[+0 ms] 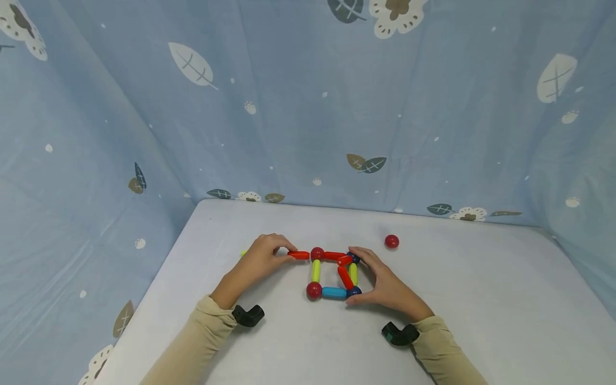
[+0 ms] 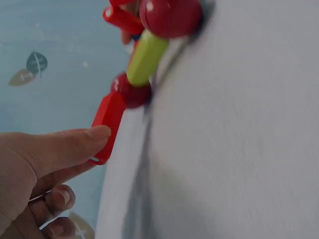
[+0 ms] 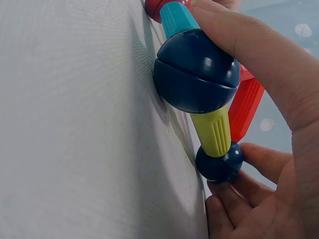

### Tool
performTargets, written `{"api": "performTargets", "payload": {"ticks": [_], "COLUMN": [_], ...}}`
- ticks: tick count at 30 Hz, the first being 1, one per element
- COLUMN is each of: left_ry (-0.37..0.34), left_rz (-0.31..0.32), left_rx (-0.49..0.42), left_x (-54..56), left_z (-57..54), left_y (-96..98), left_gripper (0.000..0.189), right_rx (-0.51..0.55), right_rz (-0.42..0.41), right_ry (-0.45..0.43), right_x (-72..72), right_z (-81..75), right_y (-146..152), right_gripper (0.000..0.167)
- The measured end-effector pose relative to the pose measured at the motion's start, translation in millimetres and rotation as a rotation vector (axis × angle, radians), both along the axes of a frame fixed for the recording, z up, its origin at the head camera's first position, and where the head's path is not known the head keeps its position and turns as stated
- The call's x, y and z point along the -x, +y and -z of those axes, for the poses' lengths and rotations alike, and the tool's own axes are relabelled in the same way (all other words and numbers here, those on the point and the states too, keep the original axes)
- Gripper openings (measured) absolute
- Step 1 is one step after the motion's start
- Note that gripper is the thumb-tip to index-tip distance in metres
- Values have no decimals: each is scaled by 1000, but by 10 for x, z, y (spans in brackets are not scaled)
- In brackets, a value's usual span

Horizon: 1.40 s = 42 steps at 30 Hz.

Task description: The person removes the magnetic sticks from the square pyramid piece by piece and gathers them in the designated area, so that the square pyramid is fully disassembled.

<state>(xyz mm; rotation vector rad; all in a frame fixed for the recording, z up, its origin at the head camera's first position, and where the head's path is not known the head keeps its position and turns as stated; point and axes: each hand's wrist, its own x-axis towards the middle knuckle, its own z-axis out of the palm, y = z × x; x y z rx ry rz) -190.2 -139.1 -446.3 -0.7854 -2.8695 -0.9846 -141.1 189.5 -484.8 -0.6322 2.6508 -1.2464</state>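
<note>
My left hand [image 1: 262, 262] pinches a red stick [image 1: 299, 255] between thumb and fingertips, its tip right at the far-left red ball [image 1: 317, 253] of a toy frame. This square frame has another red ball [image 1: 314, 291], a light blue stick [image 1: 334, 292], yellow-green sticks [image 1: 315, 271] and a red stick [image 1: 333, 255] at the back. My right hand [image 1: 387, 286] grips its right side, thumb on the near dark blue ball [image 3: 197, 72] and fingers round the far dark blue ball [image 3: 219, 162]. Red pieces [image 1: 345, 278] rise above that side.
A loose red ball [image 1: 392, 241] lies behind the right hand on the white table [image 1: 481, 278]. A yellow-green piece [image 1: 243, 253] peeks out behind the left hand. A blue patterned cloth [image 1: 298, 107] hangs round the table's back and sides.
</note>
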Motion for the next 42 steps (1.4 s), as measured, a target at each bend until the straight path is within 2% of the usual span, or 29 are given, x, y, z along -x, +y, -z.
{"api": "performTargets", "payload": {"ticks": [8, 19, 31, 42], "left_ry": [-97, -111, -92, -32], "left_rz": [-56, -77, -88, -150], "left_rx": [53, 78, 74, 67], "left_x": [25, 67, 72, 101], "left_z": [20, 6, 23, 67], "left_y": [-116, -227, -255, -253], "left_gripper": [16, 17, 19, 20], "right_rx": [9, -5, -8, -10], "right_rz": [1, 9, 9, 6], "right_ry": [-4, -30, -24, -21], "right_x": [-9, 0, 6, 10], "right_z": [4, -32, -23, -16], "right_y": [3, -5, -1, -1], "right_gripper": [109, 109, 109, 109]}}
